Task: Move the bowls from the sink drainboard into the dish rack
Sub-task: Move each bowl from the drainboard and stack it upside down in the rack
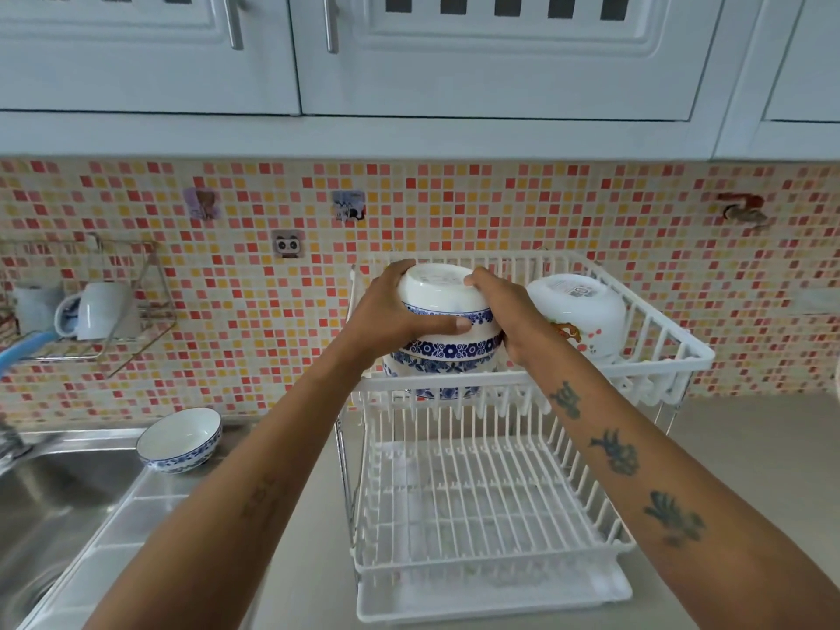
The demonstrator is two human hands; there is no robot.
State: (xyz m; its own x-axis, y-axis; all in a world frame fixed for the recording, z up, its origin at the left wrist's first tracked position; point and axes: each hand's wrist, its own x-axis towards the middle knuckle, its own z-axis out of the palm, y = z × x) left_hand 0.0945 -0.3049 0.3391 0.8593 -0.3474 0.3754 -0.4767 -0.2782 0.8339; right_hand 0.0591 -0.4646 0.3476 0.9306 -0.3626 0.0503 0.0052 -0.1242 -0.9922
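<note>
A white two-tier dish rack point(536, 381) stands on the counter. In its upper tier, an upside-down blue-patterned white bowl point(438, 295) sits on top of other blue-patterned bowls point(447, 356). My left hand point(391, 313) grips its left side with the thumb across the front. My right hand point(509, 313) holds its right side. A white bowl with a flower print point(579, 309) lies overturned to the right in the same tier. One blue-patterned bowl point(179, 441) stands upright on the steel drainboard point(150, 507) at the left.
The sink basin point(50, 507) lies at the lower left. A wire wall shelf point(91, 306) holds a white mug. The rack's lower tier point(482, 502) holds nothing. White cupboards point(409, 52) hang overhead. Beige counter point(745, 447) extends to the right of the rack.
</note>
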